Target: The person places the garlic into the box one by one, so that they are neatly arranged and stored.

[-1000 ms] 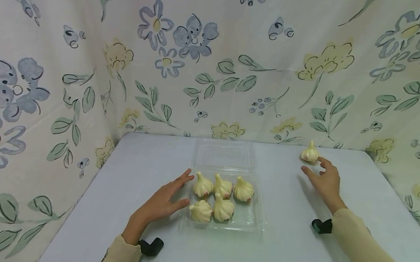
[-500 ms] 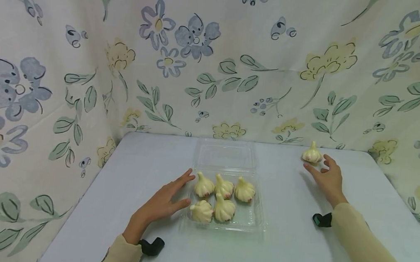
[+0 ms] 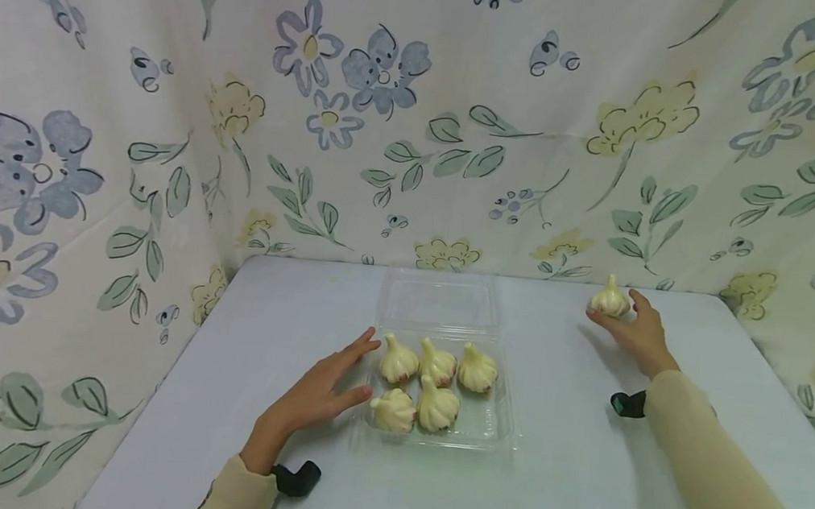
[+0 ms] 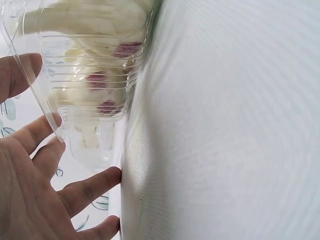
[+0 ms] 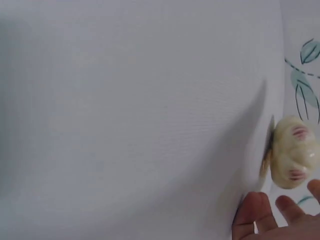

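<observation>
My left hand (image 3: 315,392) rests at the left side of a clear plastic clamshell box (image 3: 486,419), its fingers spread. In the left wrist view, fingertips (image 4: 56,119) touch the box's rim. Several garlic bulbs (image 3: 438,407) sit inside, three in the back row and two in front; the front right spot holds none. At the far right of the table, my right hand (image 3: 636,335) reaches round a single garlic bulb (image 3: 610,300), thumb at its front left and index finger at its right. In the right wrist view, the nearer fingers stand slightly apart from that bulb (image 5: 292,152).
The box's clear lid (image 3: 440,302) lies folded back toward the table's far edge. A floral curtain (image 3: 417,142) hangs behind and beside the white table (image 3: 548,477). Black wrist cameras (image 3: 296,479) are strapped to both wrists.
My right hand has moved forward slightly, bringing thumb and index finger to either side of the lone garlic bulb. My left hand keeps its place by the box. The head view has shifted a little.
</observation>
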Action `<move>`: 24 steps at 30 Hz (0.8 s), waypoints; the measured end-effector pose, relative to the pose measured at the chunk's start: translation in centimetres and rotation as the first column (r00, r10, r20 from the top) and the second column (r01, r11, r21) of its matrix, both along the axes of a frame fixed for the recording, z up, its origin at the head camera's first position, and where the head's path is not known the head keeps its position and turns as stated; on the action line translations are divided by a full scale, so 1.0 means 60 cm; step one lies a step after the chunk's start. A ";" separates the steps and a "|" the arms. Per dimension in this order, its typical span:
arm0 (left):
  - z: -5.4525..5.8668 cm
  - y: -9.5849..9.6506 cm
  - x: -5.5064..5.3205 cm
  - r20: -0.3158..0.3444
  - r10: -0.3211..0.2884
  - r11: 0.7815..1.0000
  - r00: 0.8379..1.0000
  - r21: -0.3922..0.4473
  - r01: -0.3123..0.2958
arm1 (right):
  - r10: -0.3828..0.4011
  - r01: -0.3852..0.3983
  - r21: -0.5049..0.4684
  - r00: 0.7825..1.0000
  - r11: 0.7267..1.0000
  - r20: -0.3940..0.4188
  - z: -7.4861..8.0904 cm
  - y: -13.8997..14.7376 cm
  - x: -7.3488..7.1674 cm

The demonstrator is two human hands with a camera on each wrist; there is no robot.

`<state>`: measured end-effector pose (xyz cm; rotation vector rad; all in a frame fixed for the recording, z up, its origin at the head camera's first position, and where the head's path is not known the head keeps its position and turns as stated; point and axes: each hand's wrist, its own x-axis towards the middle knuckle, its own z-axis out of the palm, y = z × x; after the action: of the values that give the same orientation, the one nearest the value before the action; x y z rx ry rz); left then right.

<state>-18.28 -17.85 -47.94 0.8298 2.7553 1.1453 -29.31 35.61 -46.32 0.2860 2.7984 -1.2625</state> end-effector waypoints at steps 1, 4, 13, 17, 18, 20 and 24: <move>0.000 0.000 0.000 -0.003 -0.004 1.000 1.000 0.001 0.004 | 0.000 0.000 0.006 1.000 1.000 0.009 0.001 0.001 -0.001; -0.001 0.000 -0.001 0.002 -0.002 1.000 1.000 0.001 0.002 | -0.006 0.006 0.022 1.000 1.000 0.020 0.002 0.003 -0.006; 0.001 -0.001 0.001 0.007 -0.001 1.000 1.000 0.003 0.001 | -0.133 0.134 0.003 0.988 0.991 0.083 0.010 -0.012 -0.014; -0.001 0.000 0.000 -0.011 -0.009 1.000 1.000 -0.003 0.009 | -0.123 0.121 0.024 0.985 0.992 0.121 0.015 -0.015 -0.016; -0.002 0.000 -0.001 -0.012 -0.010 1.000 1.000 -0.005 0.010 | -0.115 0.112 0.029 0.985 0.993 0.129 0.017 -0.014 -0.016; -0.003 0.000 -0.002 -0.018 -0.012 1.000 1.000 -0.011 0.011 | -0.097 0.092 0.039 0.984 0.995 0.148 0.020 -0.012 -0.017; -0.004 0.001 -0.003 -0.017 -0.011 1.000 1.000 -0.013 0.010 | -0.069 0.062 0.044 0.983 0.997 0.172 0.024 -0.008 -0.019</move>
<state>-18.49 -17.82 -48.21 0.8557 2.7654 1.1234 -30.45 35.15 -44.90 0.4705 2.6875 -1.1371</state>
